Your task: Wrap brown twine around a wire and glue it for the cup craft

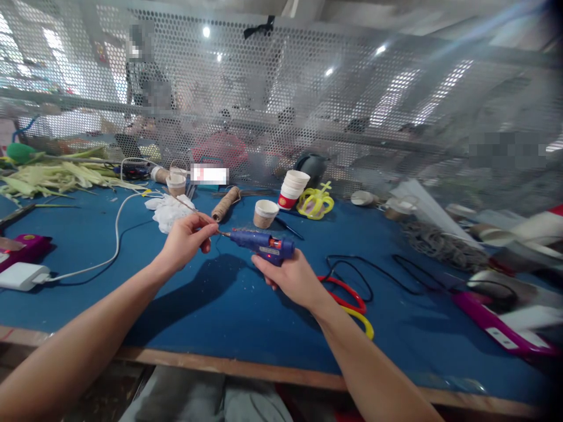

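Observation:
My right hand (292, 276) is wrapped round the handle of a blue glue gun (259, 241), its nozzle pointing left. A small red light glows on the gun's body. With fingers pinched, my left hand (189, 234) holds a thin brown strand (187, 202), perhaps twine, which runs up and left from the fingers. The nozzle tip is right beside the pinched fingertips; whether they touch, I cannot tell. Just beyond the hands are a twine-wrapped paper cup (265, 214) and a roll of brown twine (226, 204). Crumpled white material (169, 212) lies behind my left hand.
Stacked paper cups (292, 190) and a yellow crown-shaped piece (315, 203) stand at the back. Red-and-yellow scissor-like handles (352, 296) lie by my right forearm. Black cable (358, 261) runs to a purple power strip (501, 325). Left are corn husks (61, 176) and a white charger (24, 276).

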Demonstrator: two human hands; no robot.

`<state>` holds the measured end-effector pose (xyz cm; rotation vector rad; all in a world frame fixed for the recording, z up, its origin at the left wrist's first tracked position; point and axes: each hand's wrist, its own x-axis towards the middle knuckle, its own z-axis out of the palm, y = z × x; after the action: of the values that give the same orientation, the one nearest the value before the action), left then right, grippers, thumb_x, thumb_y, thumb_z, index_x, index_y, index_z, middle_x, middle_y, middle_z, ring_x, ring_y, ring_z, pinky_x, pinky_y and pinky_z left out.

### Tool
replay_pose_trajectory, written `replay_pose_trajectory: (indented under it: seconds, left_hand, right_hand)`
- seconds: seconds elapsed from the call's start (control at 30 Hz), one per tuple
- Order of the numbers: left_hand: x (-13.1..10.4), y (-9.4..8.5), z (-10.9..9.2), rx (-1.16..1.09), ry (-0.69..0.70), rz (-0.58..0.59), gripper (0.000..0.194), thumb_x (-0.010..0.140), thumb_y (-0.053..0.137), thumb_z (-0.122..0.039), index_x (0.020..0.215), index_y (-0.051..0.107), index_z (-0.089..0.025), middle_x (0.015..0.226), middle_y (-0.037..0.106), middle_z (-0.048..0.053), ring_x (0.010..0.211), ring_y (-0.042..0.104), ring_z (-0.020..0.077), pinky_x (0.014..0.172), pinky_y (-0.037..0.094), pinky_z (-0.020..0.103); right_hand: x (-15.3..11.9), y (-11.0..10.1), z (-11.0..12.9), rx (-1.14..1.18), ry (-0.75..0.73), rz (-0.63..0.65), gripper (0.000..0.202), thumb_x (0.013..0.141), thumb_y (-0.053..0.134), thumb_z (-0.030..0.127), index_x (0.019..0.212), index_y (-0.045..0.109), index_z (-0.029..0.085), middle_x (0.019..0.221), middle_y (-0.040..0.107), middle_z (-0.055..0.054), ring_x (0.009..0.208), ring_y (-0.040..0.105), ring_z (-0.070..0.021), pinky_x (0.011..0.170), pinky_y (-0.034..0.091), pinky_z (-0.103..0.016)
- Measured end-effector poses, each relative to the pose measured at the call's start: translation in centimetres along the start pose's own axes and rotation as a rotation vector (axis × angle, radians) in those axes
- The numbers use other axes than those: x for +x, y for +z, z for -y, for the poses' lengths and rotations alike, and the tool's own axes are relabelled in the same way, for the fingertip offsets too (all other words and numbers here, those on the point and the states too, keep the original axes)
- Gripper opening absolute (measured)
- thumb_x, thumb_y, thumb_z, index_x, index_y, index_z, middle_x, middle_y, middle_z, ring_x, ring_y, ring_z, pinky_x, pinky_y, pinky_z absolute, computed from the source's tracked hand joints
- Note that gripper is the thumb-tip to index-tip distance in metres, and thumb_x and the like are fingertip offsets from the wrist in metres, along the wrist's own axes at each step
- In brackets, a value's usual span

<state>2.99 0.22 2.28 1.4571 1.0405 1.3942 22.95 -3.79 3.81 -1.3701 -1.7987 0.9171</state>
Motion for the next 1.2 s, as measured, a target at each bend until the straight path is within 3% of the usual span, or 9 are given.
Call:
replay_pose_trajectory:
  seconds: [1.2]
  left_hand:
    - [0.01, -0.09, -0.22, 0.039, -0.007, 0.006, 0.017, 0.069, 0.061, -0.028, 0.065, 0.054, -0.012, 0.05, 0.051, -0.005, 0.034, 0.044, 0.0046, 0.036, 0.036, 0.018]
  right_hand:
    - [0.13, 0.0, 0.2, -0.005, 0.02, -0.007, 0.027, 0.072, 0.055, 0.034, 0.052, 0.048, 0.017, 0.039, 0.046, 0.004, 0.035, 0.043, -0.0077, 0.039, 0.038, -0.021]
